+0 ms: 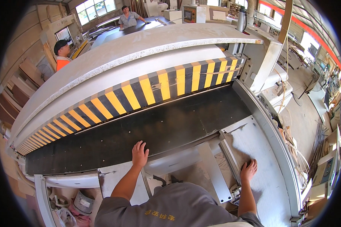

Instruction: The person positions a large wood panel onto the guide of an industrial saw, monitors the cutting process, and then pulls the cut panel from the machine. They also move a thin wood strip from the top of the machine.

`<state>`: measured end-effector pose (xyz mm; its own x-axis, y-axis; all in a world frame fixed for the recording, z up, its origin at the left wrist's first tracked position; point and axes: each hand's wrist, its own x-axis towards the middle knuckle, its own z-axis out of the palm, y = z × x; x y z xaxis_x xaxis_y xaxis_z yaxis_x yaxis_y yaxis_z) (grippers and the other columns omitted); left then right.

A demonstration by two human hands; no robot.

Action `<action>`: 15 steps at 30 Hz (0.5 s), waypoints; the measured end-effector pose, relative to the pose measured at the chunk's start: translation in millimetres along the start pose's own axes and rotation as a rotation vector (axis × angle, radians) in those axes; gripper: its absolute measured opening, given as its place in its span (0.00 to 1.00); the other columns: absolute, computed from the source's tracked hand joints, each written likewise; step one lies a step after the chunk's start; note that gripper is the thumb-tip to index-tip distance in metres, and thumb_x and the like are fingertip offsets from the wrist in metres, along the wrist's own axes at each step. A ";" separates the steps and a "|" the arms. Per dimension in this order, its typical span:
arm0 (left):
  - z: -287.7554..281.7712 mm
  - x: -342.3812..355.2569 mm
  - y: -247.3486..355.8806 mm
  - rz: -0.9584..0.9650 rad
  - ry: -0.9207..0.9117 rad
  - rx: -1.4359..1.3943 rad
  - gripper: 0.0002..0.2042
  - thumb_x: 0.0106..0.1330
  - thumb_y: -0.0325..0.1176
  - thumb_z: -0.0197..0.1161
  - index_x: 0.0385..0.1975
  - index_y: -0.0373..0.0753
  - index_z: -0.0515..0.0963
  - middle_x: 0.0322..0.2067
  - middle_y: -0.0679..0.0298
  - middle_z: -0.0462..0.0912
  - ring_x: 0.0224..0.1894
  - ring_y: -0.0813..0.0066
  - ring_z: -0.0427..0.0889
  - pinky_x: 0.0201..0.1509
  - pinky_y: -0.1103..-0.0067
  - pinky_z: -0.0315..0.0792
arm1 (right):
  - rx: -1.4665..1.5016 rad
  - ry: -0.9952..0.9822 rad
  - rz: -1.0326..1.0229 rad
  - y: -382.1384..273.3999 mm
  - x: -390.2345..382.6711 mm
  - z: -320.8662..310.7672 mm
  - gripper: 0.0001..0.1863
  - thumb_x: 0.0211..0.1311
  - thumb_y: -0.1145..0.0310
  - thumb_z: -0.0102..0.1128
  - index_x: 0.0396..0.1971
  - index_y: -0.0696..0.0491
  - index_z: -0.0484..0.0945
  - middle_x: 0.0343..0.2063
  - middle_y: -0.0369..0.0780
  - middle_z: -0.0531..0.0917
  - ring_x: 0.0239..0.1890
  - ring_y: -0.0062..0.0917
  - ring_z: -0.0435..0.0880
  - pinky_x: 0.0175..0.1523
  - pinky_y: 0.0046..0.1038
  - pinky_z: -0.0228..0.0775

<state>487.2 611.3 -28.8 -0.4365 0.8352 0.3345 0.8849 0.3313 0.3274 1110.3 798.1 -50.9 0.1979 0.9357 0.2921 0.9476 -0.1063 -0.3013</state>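
Observation:
My left hand (pixel 140 154) rests with its fingers stretched out on the front edge of the black machine bed (pixel 166 123). Nothing is in it. Farther right, my right hand (pixel 249 169) lies on the light grey metal side table (pixel 271 160), also holding nothing, its fingers loosely extended. Just left of that hand runs a metal guide rail (pixel 230 159). Beyond the bed stretches a long guard with yellow and black stripes (pixel 147 90), under the machine's pale beam (pixel 140 49). A narrow gap separates guard and bed.
A metal crossbar (pixel 214 172) spans the open frame before me. Below left stands a grey bucket (pixel 83 202) beside plastic bags. One person (pixel 129 19) leans at a far table; another (pixel 62 53) in an orange vest stands left. Cables (pixel 286 102) hang at right.

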 end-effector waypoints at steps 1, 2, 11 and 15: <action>0.3 -0.2 0.1 0.008 0.013 0.004 0.22 0.71 0.38 0.64 0.63 0.40 0.75 0.68 0.56 0.72 0.72 0.52 0.67 0.77 0.58 0.60 | 0.000 0.000 0.000 0.3 0.0 0.3 0.25 0.71 0.61 0.59 0.64 0.54 0.71 0.70 0.47 0.71 0.74 0.43 0.65 0.78 0.43 0.52; 0.4 -0.3 -0.1 0.008 0.013 0.004 0.22 0.71 0.38 0.64 0.63 0.40 0.75 0.68 0.56 0.72 0.72 0.52 0.67 0.77 0.58 0.60 | -0.001 0.004 -0.002 0.4 0.1 0.8 0.25 0.71 0.61 0.59 0.64 0.54 0.71 0.70 0.47 0.71 0.74 0.43 0.65 0.78 0.43 0.52; 0.0 0.0 -0.5 0.009 0.003 -0.009 0.22 0.73 0.41 0.62 0.63 0.40 0.75 0.69 0.55 0.71 0.72 0.52 0.67 0.78 0.58 0.58 | 0.010 -0.004 -0.002 -1.8 0.2 -2.2 0.26 0.70 0.62 0.59 0.64 0.56 0.70 0.69 0.49 0.71 0.74 0.45 0.65 0.78 0.45 0.53; -0.6 0.1 0.6 0.015 0.012 -0.001 0.22 0.72 0.39 0.63 0.63 0.40 0.75 0.68 0.55 0.72 0.72 0.52 0.67 0.77 0.58 0.59 | 0.012 -0.016 -0.001 -3.5 0.0 -4.3 0.26 0.70 0.62 0.59 0.64 0.57 0.69 0.69 0.51 0.70 0.74 0.46 0.64 0.78 0.46 0.53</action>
<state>487.5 611.4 -28.0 -0.4252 0.8346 0.3503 0.8911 0.3182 0.3235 1108.1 797.0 -46.0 0.1926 0.9410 0.2783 0.9448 -0.1012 -0.3116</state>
